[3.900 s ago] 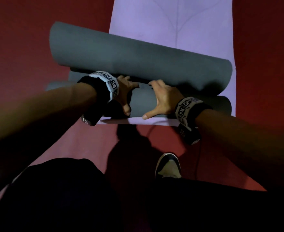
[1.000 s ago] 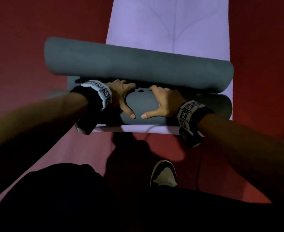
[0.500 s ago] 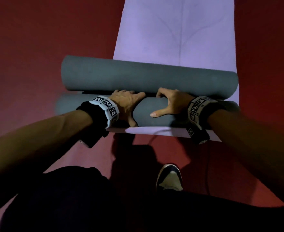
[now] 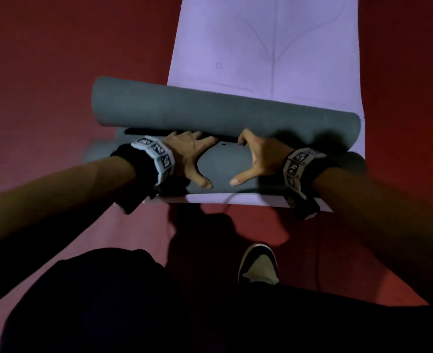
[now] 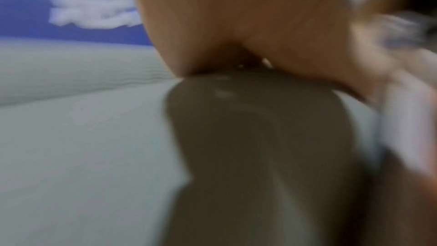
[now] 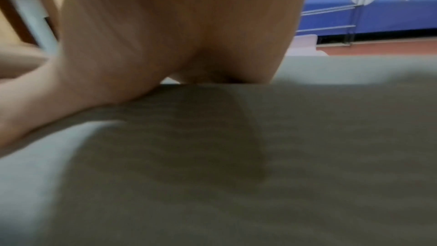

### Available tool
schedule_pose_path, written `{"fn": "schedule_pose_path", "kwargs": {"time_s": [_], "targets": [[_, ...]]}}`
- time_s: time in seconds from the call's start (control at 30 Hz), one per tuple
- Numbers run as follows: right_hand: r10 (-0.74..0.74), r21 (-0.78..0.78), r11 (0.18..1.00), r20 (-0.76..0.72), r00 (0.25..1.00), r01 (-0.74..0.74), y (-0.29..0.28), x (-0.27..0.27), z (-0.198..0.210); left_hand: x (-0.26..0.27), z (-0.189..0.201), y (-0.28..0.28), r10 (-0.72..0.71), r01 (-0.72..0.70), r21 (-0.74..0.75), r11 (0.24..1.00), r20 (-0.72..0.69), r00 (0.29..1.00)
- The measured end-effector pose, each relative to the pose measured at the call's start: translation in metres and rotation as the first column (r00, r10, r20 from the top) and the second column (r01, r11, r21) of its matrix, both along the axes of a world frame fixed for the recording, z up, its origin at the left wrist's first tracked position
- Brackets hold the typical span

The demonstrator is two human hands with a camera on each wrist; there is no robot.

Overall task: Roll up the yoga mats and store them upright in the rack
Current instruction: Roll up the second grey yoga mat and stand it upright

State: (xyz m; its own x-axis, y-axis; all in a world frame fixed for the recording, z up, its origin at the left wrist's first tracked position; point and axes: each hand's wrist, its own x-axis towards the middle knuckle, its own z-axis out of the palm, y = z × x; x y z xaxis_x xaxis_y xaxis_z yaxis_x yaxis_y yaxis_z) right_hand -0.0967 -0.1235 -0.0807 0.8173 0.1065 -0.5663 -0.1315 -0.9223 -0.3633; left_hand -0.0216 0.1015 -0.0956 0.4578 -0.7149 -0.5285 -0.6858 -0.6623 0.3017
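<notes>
Grey mat (image 4: 220, 171), partly rolled, lies across near end of lilac mat (image 4: 266, 47) on red floor (image 4: 57, 59). Left hand (image 4: 187, 155) and right hand (image 4: 258, 156) press near roll, fingers spread flat, thumbs apart. Far grey roll touches fingertips.

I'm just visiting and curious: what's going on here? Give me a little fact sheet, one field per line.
Activity: rolling up a grey mat on the floor
Left hand: pressed on the near grey roll, fingers spread
Right hand: pressed on the same roll, thumb stretched out
Under it: a purple mat lying flat
Floor: red
Wrists: black bands with patterned white tags
Also in view: one shoe, a thin cable
Rack: not in the head view
</notes>
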Motion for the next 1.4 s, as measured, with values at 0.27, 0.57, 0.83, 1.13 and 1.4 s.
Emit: {"fn": "schedule_pose_path", "kwargs": {"time_s": [0.27,0.57,0.83,1.13,1.4], "targets": [[-0.029,0.006,1.000,-0.048,0.998,0.029,-0.001,0.007,0.003,-0.008,0.003,-0.007,0.014,-0.018,0.035,0.999,0.095,0.995],[0.043,-0.119,0.993,0.258,0.965,-0.013,0.000,0.002,-0.010,0.032,0.007,-0.014,0.086,-0.088,-0.003,0.996,-0.195,0.977],[0.020,-0.050,0.999,0.201,0.979,-0.011,-0.003,0.013,-0.002,0.004,0.010,-0.011,0.039,-0.048,0.050,0.998,0.171,0.984],[0.021,0.094,0.995,-0.034,0.999,-0.018,-0.007,-0.015,0.007,-0.024,0.005,-0.002,0.017,-0.016,0.019,1.000,-0.083,0.996],[-0.065,0.089,0.993,-0.109,0.992,0.075,-0.015,-0.009,-0.003,-0.007,0.006,-0.006,0.057,-0.051,0.030,0.998,-0.223,0.973]]}}
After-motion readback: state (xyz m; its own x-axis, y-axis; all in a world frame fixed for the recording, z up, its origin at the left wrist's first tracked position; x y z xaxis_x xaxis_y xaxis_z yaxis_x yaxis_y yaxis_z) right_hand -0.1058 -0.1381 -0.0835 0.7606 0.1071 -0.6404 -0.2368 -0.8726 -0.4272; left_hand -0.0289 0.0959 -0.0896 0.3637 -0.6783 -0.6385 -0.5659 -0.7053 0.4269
